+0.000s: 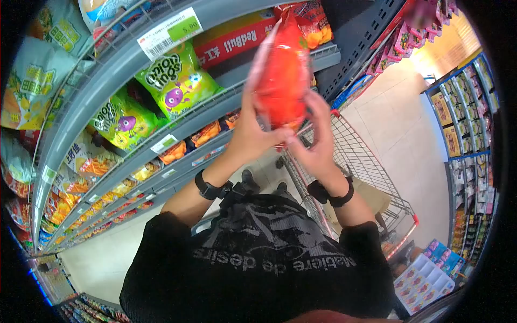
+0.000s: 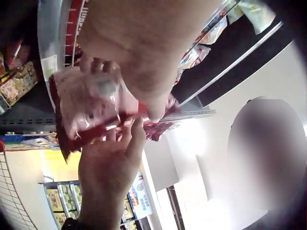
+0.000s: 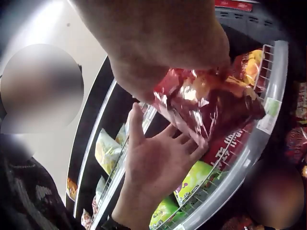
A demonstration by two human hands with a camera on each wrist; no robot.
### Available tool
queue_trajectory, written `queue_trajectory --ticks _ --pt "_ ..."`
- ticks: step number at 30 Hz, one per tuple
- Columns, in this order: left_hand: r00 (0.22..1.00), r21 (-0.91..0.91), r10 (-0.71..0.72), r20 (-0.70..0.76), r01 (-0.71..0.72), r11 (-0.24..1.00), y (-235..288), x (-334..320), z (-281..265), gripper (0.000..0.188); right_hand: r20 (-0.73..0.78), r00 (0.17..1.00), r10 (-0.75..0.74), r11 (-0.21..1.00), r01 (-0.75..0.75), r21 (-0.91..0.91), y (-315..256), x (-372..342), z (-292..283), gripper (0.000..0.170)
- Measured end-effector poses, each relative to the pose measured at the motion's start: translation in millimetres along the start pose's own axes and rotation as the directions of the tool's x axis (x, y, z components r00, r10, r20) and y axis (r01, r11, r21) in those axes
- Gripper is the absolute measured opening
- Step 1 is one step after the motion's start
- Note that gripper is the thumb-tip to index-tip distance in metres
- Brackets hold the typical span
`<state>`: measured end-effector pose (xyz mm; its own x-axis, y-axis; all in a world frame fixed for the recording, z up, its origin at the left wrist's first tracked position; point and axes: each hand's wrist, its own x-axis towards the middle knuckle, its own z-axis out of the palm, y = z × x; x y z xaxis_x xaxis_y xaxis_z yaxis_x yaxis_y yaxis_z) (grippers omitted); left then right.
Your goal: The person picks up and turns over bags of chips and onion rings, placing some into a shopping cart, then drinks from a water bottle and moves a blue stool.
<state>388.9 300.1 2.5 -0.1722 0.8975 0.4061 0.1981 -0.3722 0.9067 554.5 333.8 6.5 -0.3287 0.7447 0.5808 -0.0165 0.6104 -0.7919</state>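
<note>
A shiny red snack bag (image 1: pixel 283 81) is held upright between two hands at shelf height. The left hand (image 1: pixel 252 132) grips its left side, thumb at the lower end; the right hand (image 1: pixel 318 142) holds the right lower side, thumb near the left thumb. From the left wrist, the bag (image 2: pixel 91 105) shows a pale pinkish face, with the left hand (image 2: pixel 134 57) above and the right hand (image 2: pixel 110 167) below. In the right wrist view the left hand's (image 3: pixel 158 163) fingers reach behind the bag (image 3: pixel 206 105), and the right hand (image 3: pixel 168 43) covers its upper edge.
Green onion ring bags (image 1: pixel 175 81) and a red RedBull box (image 1: pixel 237 43) stand on the curved shelf, behind a price tag (image 1: pixel 169 33). A wire shopping cart (image 1: pixel 361 151) is at the right, with a beige bag (image 1: pixel 366 202) inside. Another display rack (image 1: pixel 463 113) stands beyond the aisle.
</note>
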Motion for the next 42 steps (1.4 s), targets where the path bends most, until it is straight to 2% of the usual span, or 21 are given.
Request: queue_trajectory --ticks 3,4,5,6,9,10,12,15,17,19,21,24,26,27,28,30,33,36,37,39,42 --pt "0.995 -0.125 -0.097 -0.005 0.095 0.988 -6.0 31.5 -23.4 0.074 0.143 0.988 -0.065 0.992 0.079 -0.094 -10.0 12.5 16.0 0.067" --pt "0.995 -0.075 -0.067 -0.077 0.061 0.995 -22.3 38.9 -30.5 0.051 0.153 0.987 -0.046 0.994 0.06 -0.089 -8.8 14.9 18.0 0.064" --pt "0.987 -0.15 -0.152 -0.05 0.143 0.978 -24.5 46.4 -38.5 0.067 0.163 0.986 -0.024 0.996 0.038 -0.084 -7.0 15.6 18.7 0.062" --pt "0.993 -0.058 -0.07 -0.098 0.065 0.996 -23.4 53.5 -43.3 0.065 0.138 0.989 0.051 0.997 -0.057 0.043 -1.9 12.4 18.3 0.054" --pt "0.984 0.173 0.104 -0.144 -0.079 0.982 -28.8 73.6 -59.6 0.057 0.159 0.966 0.204 0.974 -0.216 0.063 11.8 -5.8 -4.1 0.044" --pt "0.977 0.189 0.132 -0.166 -0.1 0.977 -33.5 80.7 -64.0 0.056 0.084 0.975 0.207 0.978 -0.206 -0.022 22.0 -17.2 -12.7 0.033" --pt "0.968 0.265 0.124 -0.216 -0.065 0.962 -41.7 93.3 -68.8 0.056 -0.03 0.922 0.387 0.919 -0.388 -0.07 58.7 -55.6 -40.8 0.027" --pt "0.967 0.393 0.11 -0.23 -0.011 0.92 -71.6 113.6 -78.7 0.061 -0.28 0.787 0.55 0.768 -0.608 -0.202 108.6 -135.7 -105.7 0.019" --pt "0.942 0.25 0.173 -0.287 -0.101 0.963 -74.4 121.8 -65.0 0.063 -0.446 0.665 0.599 0.674 -0.719 -0.168 139.3 -209.8 -158.4 0.02" --pt "0.947 0.04 0.026 -0.321 -0.014 0.999 -96.7 125.2 -61.9 0.063 -0.585 0.433 0.686 0.401 -0.896 -0.193 145.2 -284.6 -205.8 0.023" --pt "0.935 -0.155 -0.153 -0.319 0.108 0.982 -112.5 134.9 -63.8 0.062 -0.598 0.18 0.781 0.17 -0.983 -0.074 141.7 -351.0 -241.2 0.028" --pt "0.918 0.038 -0.123 -0.377 0.148 0.988 -109.6 135.0 -60.1 0.065 -0.532 0.171 0.829 -0.072 -0.911 -0.405 131.1 -424.6 -264.1 0.016" --pt "0.88 0.287 -0.05 -0.473 0.208 0.935 -122.6 136.2 -65.8 0.069 -0.426 0.466 0.775 0.323 -0.872 -0.367 153.4 -517.1 -278.5 0.015" --pt "0.91 0.369 -0.005 -0.415 0.173 0.913 -117.8 134.4 -67.7 0.073 -0.401 0.395 0.827 0.316 -0.915 -0.249 152.6 -535.7 -277.4 0.015" --pt "0.923 0.303 -0.014 -0.383 0.14 0.943 -108.5 130.0 -63.1 0.074 -0.373 0.32 0.871 0.292 -0.947 -0.13 151.0 -553.0 -275.8 0.016" --pt "0.931 0.241 0.014 -0.365 0.08 0.967 -97.2 123.7 -55.4 0.075 -0.164 -0.278 0.946 -0.244 -0.949 0.2 141.7 -546.9 -274.2 0.019" --pt "0.906 0.292 0.114 -0.408 0.011 0.956 -84.2 111.0 -45.1 0.072 0.309 -0.443 0.841 -0.488 -0.869 0.083 150.5 -529.2 -269.2 0.033" --pt "0.892 0.32 0.143 -0.429 0.002 0.947 -59.4 72.2 -17.9 0.068 0.433 -0.463 0.773 -0.434 -0.884 -0.171 165.9 -524.7 -255.9 0.054" --pt "0.909 0.367 0.158 -0.385 -0.006 0.93 -55.2 56.7 -8.7 0.067 0.353 -0.656 0.667 -0.583 -0.755 -0.3 181.6 -527.2 -250.4 0.06" --pt "0.936 0.457 0.178 -0.304 -0.02 0.889 -52.3 22.1 7.6 0.066 0.146 -0.487 0.861 -0.402 -0.829 -0.388 187.7 -538.3 -235.8 0.058" --pt "0.983 0.436 -0.015 -0.182 0.094 0.895 -62.3 -30.2 16.3 0.062 0.175 -0.423 0.889 -0.296 -0.823 -0.485 193.3 -531.5 -223.1 0.041"
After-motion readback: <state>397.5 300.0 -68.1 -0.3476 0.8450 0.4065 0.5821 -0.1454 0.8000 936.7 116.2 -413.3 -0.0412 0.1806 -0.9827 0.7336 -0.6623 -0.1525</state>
